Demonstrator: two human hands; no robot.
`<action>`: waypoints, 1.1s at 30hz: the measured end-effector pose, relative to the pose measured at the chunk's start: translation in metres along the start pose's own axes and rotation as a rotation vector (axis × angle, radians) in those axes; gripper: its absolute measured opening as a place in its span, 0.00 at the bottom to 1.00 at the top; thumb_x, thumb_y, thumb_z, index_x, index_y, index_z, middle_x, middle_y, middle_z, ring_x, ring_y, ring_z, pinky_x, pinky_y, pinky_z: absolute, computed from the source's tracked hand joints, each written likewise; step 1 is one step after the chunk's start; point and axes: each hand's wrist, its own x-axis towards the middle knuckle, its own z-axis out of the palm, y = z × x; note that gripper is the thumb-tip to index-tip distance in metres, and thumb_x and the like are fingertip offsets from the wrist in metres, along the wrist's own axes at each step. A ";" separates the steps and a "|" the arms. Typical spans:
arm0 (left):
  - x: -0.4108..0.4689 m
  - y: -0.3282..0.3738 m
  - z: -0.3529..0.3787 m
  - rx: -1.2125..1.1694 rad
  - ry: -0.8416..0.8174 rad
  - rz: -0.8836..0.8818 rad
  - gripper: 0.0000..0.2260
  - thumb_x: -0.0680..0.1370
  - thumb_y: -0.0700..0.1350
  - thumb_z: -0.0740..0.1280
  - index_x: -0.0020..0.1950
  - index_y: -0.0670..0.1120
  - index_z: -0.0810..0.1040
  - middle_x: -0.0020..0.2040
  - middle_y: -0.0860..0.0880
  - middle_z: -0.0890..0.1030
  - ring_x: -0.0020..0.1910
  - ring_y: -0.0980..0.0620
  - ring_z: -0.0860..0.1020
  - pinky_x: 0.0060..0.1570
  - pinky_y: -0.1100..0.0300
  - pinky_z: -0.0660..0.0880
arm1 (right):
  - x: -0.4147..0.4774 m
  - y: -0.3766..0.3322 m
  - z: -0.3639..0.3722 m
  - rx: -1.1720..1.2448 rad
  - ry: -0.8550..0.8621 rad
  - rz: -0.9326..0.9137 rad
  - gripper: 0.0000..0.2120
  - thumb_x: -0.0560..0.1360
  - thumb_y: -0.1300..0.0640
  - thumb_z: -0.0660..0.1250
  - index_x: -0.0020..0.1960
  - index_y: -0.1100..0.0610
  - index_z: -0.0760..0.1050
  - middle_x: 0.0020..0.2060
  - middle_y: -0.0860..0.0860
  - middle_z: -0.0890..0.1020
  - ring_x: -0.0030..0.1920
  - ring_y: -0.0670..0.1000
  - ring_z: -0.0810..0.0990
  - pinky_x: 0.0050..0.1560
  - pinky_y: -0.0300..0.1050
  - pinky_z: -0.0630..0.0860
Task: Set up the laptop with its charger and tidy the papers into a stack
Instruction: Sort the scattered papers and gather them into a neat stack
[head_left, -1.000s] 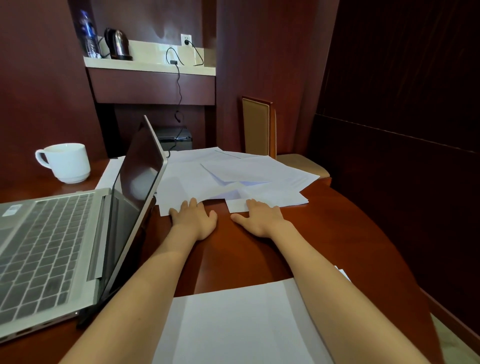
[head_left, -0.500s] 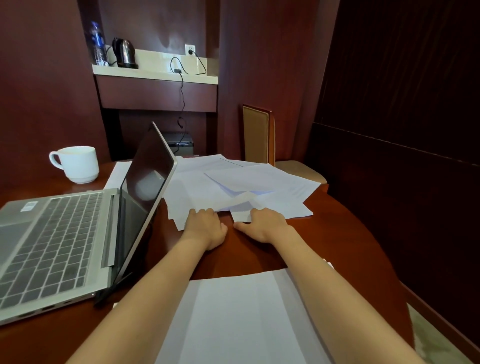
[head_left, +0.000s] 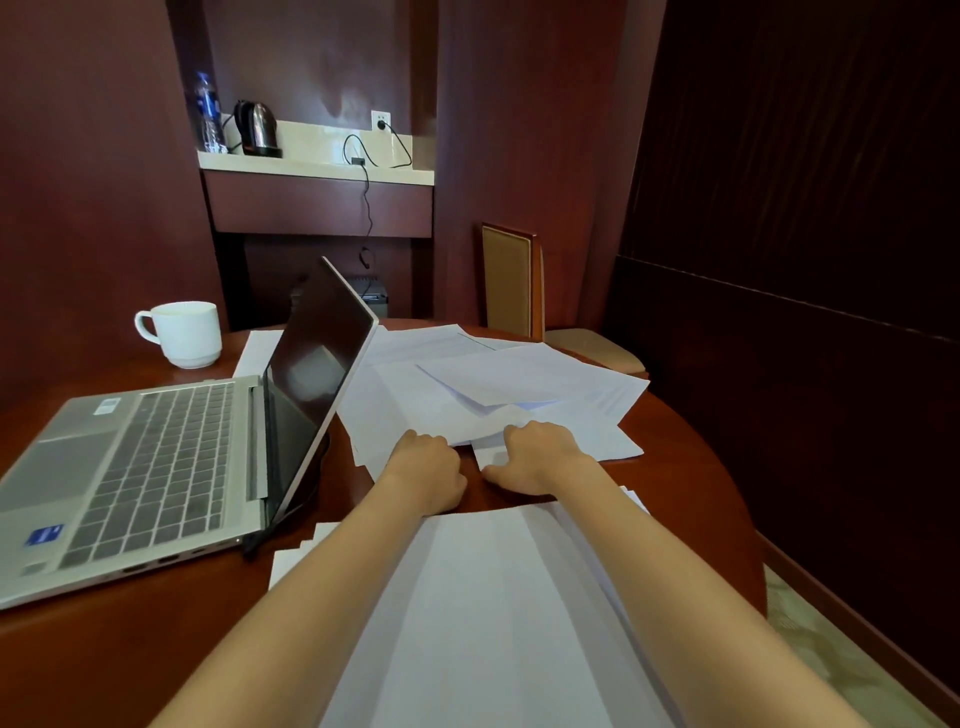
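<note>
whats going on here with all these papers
A person is gathering the scattered papers on the table. The left hand and right hand both grip the pile's near edge, fingers curled under the sheets. Another batch of sheets lies nearer, beneath the forearms. The laptop stands open on the left. Nothing is squared into one stack yet.

Silver laptop (head_left: 156, 467) open at left, white papers (head_left: 519, 384) strewn beside it (overlapping), nearer sheets (head_left: 493, 623) fanned
</note>
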 end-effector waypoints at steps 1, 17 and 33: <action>-0.004 0.000 -0.001 0.005 0.004 0.006 0.16 0.80 0.46 0.51 0.57 0.41 0.75 0.58 0.43 0.77 0.56 0.44 0.75 0.55 0.56 0.66 | -0.004 0.000 0.000 0.008 0.001 -0.007 0.22 0.77 0.44 0.59 0.62 0.60 0.69 0.59 0.57 0.76 0.58 0.57 0.75 0.53 0.46 0.69; -0.032 -0.034 -0.013 -0.852 -0.103 0.022 0.12 0.78 0.52 0.61 0.54 0.51 0.82 0.59 0.51 0.79 0.62 0.50 0.72 0.63 0.58 0.67 | -0.001 0.001 -0.034 0.070 0.305 0.067 0.07 0.77 0.56 0.57 0.41 0.57 0.67 0.35 0.52 0.72 0.40 0.53 0.72 0.34 0.41 0.64; -0.018 -0.052 0.022 -1.081 -0.112 -0.465 0.43 0.73 0.55 0.70 0.76 0.49 0.44 0.77 0.43 0.44 0.76 0.43 0.42 0.72 0.49 0.47 | 0.092 -0.034 0.014 0.283 -0.096 0.281 0.29 0.71 0.52 0.68 0.68 0.56 0.61 0.61 0.55 0.73 0.63 0.58 0.72 0.63 0.55 0.70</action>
